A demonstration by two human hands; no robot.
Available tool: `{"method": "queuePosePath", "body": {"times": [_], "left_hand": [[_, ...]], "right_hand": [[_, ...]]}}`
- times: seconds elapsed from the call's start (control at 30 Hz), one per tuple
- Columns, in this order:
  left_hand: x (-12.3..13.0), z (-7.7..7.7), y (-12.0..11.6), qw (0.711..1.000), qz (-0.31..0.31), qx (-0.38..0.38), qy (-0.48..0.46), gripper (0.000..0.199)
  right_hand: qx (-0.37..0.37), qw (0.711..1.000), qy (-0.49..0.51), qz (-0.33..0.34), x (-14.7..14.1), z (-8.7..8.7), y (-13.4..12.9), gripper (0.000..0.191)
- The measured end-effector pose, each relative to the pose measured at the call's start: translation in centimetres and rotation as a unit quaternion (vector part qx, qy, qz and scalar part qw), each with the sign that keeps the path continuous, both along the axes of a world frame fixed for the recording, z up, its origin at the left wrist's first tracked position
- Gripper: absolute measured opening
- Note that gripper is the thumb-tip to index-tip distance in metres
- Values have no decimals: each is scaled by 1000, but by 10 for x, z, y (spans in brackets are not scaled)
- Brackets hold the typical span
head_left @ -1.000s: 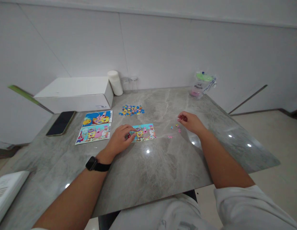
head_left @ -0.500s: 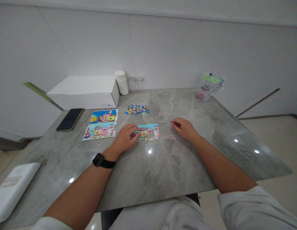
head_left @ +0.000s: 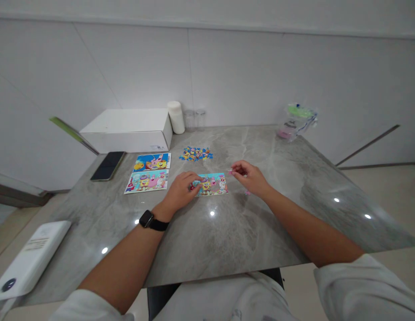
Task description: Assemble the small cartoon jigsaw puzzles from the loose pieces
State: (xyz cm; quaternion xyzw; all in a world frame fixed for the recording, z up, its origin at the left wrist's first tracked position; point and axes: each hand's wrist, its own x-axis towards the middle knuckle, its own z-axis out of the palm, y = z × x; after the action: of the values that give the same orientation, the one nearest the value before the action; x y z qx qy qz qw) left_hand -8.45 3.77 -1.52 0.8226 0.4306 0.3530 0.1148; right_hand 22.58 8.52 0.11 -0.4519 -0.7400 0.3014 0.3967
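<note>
A colourful cartoon puzzle (head_left: 214, 185) lies flat on the grey marbled table, a patch of it near the middle looking greyish. My left hand (head_left: 184, 189) rests over its left end, fingers spread onto the surface. Just right of the puzzle, my right hand (head_left: 249, 177) pinches a small pink puzzle piece (head_left: 230, 171) between thumb and fingertips, raised slightly. Below that hand lies another pink piece (head_left: 247, 193). Behind the puzzle is a pile of loose blue and yellow pieces (head_left: 196, 154). Two picture cards, an upper one (head_left: 152, 162) and a lower one (head_left: 147, 181), lie to the left.
At the back left stand a white box (head_left: 127, 129), a white bottle (head_left: 176, 117) and two clear glasses. A phone (head_left: 108, 166) lies by the cards. A plastic bag (head_left: 297, 122) sits at the back right, and a white device (head_left: 31, 258) at the front left.
My right hand has moved left with the pink piece, closer to the puzzle's right edge. My left hand stays on the puzzle's left end. The whole view has shifted slightly.
</note>
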Motion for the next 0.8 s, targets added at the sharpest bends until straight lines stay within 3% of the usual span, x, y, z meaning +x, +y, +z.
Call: {"method": "queuePosePath", "body": {"times": [0.13, 0.3, 0.47, 0.8], "left_hand": [[2, 2, -2, 999, 10, -2, -31, 15], [6, 8, -5, 999, 23, -6, -49, 14], [9, 12, -7, 1000, 3, -13, -22, 18], [11, 10, -9, 999, -31, -26, -3, 15]], "right_hand": [[11, 999, 3, 30, -37, 11, -3, 13], [16, 999, 3, 37, -65, -4, -9, 11], [52, 997, 0, 64, -66, -20, -21, 8], [122, 982, -62, 133, -70, -18, -32, 10]]}}
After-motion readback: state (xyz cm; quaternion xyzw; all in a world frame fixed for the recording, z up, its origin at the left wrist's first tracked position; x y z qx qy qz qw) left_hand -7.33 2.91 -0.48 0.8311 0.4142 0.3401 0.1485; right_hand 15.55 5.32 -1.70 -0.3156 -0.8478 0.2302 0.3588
